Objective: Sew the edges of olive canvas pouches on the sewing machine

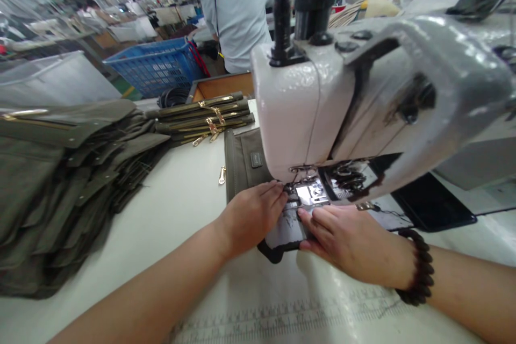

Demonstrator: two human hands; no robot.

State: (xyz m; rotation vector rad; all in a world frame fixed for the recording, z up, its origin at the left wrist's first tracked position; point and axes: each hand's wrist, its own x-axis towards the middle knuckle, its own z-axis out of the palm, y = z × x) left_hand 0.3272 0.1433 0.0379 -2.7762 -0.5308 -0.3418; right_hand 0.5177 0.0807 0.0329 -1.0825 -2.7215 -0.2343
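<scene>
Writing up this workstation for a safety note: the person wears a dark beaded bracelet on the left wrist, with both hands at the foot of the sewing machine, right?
No: the dark beaded bracelet is on the right wrist, behind the right hand, as the head view shows. The left hand and the right hand are both at the foot of the sewing machine, as you said.

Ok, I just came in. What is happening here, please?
A person works at an industrial sewing machine, with the left hand and the right hand resting on an olive fabric panel near the needle. The panel carries a small dark label. On the white table to the left lie a stack of olive panels and a bundle of gold-toned zippers. Beyond the machine, a co-worker in a light blue shirt faces away.
</scene>
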